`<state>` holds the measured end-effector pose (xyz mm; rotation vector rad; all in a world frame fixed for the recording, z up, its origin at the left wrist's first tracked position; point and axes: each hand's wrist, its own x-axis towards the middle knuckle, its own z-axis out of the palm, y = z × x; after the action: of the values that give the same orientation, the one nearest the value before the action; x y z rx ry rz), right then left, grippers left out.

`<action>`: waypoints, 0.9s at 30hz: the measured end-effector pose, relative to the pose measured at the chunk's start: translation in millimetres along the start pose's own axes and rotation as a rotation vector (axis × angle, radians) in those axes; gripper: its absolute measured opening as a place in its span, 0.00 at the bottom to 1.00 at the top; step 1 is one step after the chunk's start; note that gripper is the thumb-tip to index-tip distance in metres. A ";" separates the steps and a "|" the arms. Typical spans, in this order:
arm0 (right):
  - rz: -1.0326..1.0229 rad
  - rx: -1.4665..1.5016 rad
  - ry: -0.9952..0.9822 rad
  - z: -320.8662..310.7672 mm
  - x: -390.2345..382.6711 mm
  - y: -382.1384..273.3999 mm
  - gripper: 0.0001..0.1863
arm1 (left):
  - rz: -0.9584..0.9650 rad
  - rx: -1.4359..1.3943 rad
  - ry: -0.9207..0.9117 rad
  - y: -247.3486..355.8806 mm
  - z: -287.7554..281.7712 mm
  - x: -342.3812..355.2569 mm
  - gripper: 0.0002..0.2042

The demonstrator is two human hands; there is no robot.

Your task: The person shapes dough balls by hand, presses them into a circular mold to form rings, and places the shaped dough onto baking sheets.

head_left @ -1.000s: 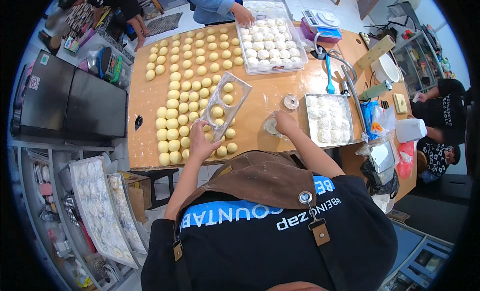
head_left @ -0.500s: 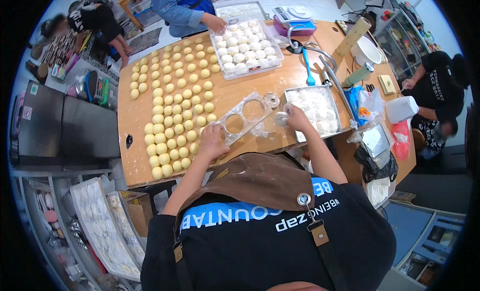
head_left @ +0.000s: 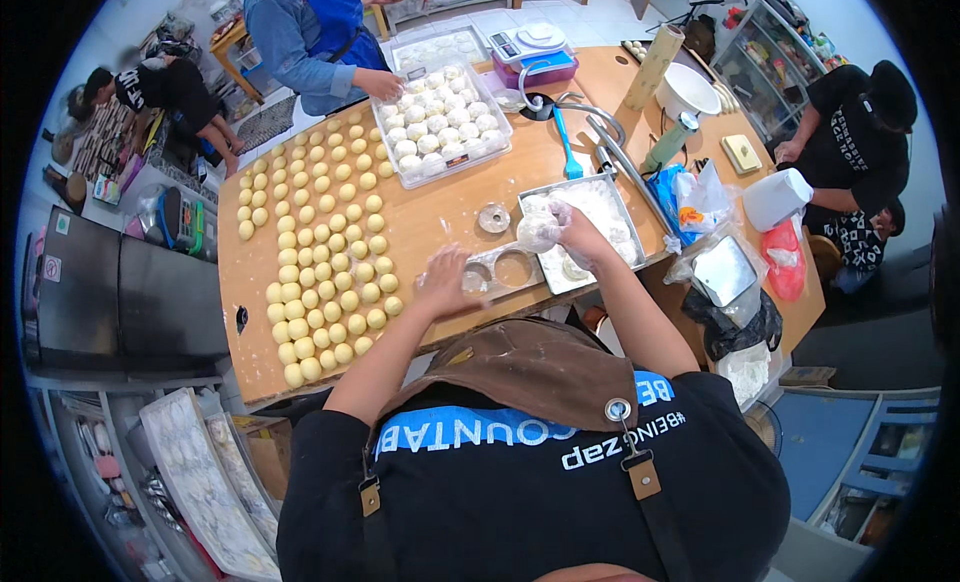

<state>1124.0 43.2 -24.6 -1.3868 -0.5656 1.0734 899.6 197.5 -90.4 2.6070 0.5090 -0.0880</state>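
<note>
A white, floured dough ball (head_left: 537,232) is gripped by my right hand (head_left: 577,234), whose fingers look floury. Below that hand a metal tray (head_left: 641,244) holds white flour with floured lumps in it. My left hand (head_left: 445,284), slightly blurred, rests with fingers stretched out at the left end of a flat mold plate with two round holes (head_left: 495,272). Just behind the plate lies a small metal ring (head_left: 493,218). Rows of round yellow dough balls (head_left: 320,272) cover the left side of the table.
A clear plastic container (head_left: 455,163) of floured balls stands at the back, where a co-worker's hand (head_left: 379,84) touches its edge. A kitchen scale (head_left: 528,40), blue brush (head_left: 568,147), white bowl (head_left: 690,90) and white jug (head_left: 777,200) are further right. Another person (head_left: 855,142) sits at right.
The right hand has moved left and up and now shows a dough ball. The mold plate has shifted, and the ring now lies apart from it. The co-worker's hand moved to the container's left edge.
</note>
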 end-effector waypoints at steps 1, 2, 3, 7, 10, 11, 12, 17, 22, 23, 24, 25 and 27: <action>0.000 -0.001 -0.003 2.6 -3.6 -9.0 0.21 | 0.047 -0.242 0.079 16.2 -3.1 10.5 0.44; -0.045 -0.062 -0.048 4.7 -5.1 -15.5 0.20 | 0.026 -0.657 0.088 37.2 -7.4 20.5 0.39; -0.093 -0.120 -0.093 6.2 -4.9 -18.4 0.19 | 0.007 -1.069 0.098 58.1 -13.7 28.9 0.34; -0.224 -0.254 -0.078 10.9 0.2 -20.9 0.17 | -0.023 -1.546 0.098 98.5 -39.6 46.4 0.22; -0.349 -0.455 0.028 23.7 -0.1 -21.7 0.18 | -0.135 -1.565 0.255 99.5 -36.3 46.2 0.13; -0.349 -0.455 0.019 26.2 -2.5 -21.2 0.18 | -0.139 -1.566 0.264 100.1 -36.2 44.8 0.13; -0.354 -0.463 0.044 27.9 -5.2 -21.3 0.18 | -0.151 -1.609 0.278 100.8 -36.3 43.6 0.13; -0.412 -0.612 0.090 38.1 -12.5 -15.8 0.19 | -0.177 -1.627 0.340 93.4 -26.3 32.9 0.16; -0.525 -0.589 0.138 47.5 -11.0 0.4 0.18 | -0.203 -1.496 0.435 91.4 -27.7 24.4 0.17; -0.550 -0.600 0.156 48.6 -10.5 3.4 0.18 | -0.205 -1.492 0.439 90.5 -28.3 23.9 0.17; -0.561 -0.578 0.159 49.9 -9.1 6.0 0.19 | -0.191 -1.446 0.476 89.5 -29.1 23.7 0.17; -0.558 -0.579 0.154 50.7 -8.6 5.8 0.19 | -0.180 -1.406 0.513 89.4 -27.3 23.4 0.17; -0.534 -0.539 0.183 51.6 -6.1 4.5 0.21 | -0.198 -1.274 0.568 89.1 -25.3 28.6 0.17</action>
<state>1076.1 63.1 -19.0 -1.6391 -1.0672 0.3648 958.3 146.3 -32.8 1.2902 0.6933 0.6963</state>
